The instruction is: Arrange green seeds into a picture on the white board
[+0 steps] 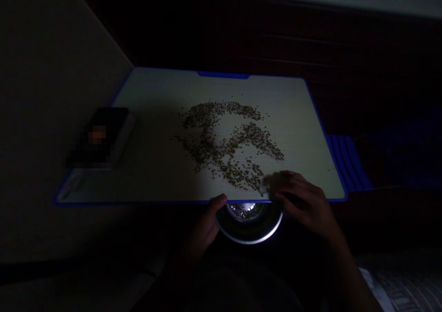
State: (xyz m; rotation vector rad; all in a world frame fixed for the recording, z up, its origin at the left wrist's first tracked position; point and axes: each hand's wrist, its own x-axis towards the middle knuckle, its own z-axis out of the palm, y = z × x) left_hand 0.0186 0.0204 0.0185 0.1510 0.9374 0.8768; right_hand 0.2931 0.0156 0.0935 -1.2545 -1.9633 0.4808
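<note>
The room is very dark; only the table (152,174) with its blue edge catches light. Grains (224,141) lie scattered thin over its middle, with bare streaks between them, the near end of the patch reaching almost to the front edge. At the table's left end sits a dark flat device (103,137), well apart from the grains.

A steel bowl (249,224) hangs just under the front edge, some grains already in it. The left hand (203,229) grips its rim, thumb hooked over the top, fingers hidden beneath. The right hand (304,201) lies curled on the table edge with its fingertips pressed together on a small pale scrap (265,185) at the near fringe of the grains; what the scrap is, I cannot tell.

The risk as I see it: the bowl's mouth is narrow against the width of the patch, so grains pushed off to either side would drop past the rim into the dark. A tipped bowl would spill what it has.

No writing or brand can be read anywhere.
</note>
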